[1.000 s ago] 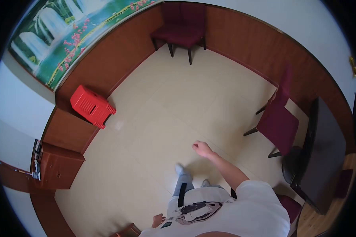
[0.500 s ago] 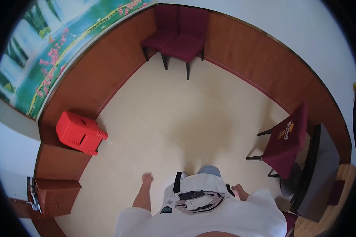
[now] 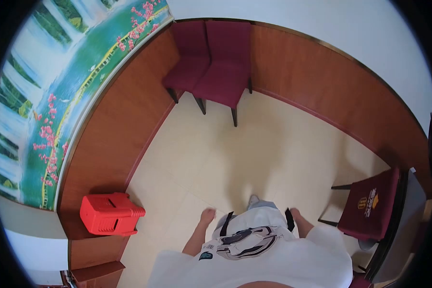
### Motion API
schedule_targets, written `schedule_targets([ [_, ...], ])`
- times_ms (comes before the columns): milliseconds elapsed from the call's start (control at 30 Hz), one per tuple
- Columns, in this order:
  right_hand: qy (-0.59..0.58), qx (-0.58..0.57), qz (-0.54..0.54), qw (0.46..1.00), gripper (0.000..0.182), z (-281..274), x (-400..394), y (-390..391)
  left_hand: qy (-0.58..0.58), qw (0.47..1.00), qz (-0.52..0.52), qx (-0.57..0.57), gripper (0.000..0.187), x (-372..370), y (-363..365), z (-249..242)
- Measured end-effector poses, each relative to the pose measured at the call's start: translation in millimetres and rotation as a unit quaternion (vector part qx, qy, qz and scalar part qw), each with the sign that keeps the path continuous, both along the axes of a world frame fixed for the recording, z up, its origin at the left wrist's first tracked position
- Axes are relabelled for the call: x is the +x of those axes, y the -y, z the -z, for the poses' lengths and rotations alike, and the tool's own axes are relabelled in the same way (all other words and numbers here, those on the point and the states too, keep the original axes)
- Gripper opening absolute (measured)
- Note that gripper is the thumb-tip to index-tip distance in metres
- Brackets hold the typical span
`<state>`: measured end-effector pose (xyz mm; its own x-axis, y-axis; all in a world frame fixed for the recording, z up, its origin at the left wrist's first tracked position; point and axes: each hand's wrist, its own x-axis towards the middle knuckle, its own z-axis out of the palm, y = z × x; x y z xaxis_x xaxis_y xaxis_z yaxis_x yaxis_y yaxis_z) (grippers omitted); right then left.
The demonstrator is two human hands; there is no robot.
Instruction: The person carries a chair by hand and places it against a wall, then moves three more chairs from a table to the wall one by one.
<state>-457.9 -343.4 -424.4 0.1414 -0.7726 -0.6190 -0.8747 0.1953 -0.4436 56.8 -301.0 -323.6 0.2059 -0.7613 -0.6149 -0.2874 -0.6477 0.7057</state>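
Observation:
My left hand [image 3: 208,214] hangs low at my left side, over the tiled floor [image 3: 177,177]. It looks rounded, its fingers curled in, and I see nothing in it. On the other side my right hand [image 3: 295,213] hangs beside a black strap [image 3: 289,219]; its fingers are too small and partly turned away to make out. Between the hands are my white printed shirt [image 3: 254,240] and one shoe [image 3: 253,199] stepping forward. Neither hand touches any furniture.
Two maroon chairs [image 3: 225,79] stand in the far corner. Red stacked plastic stools [image 3: 111,214] are by the left wall, with a brown cabinet [image 3: 98,272] nearer. A maroon-covered chair [image 3: 369,206] stands right, beside a dark panel [image 3: 403,225]. A waterfall mural [image 3: 72,81] covers the left wall.
I have moved forward: the corner chairs, stools and right-hand chair sit lower in view. My left hand has shifted right in view, and the right-hand chair is nearer the right edge.

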Motion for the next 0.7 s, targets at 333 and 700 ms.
schedule_targets([
  [333,0.121,-0.169,0.059,0.976,0.034,-129.1,262.4,421.0,0.237,0.928,0.242,0.155,0.019,170.0,-46.8,54.4],
  [700,-0.077,0.204,-0.014,0.976,0.02,-36.1,272.8,437.7,-0.066,0.977,-0.2,0.024,0.018,313.0,461.5,-3.7],
])
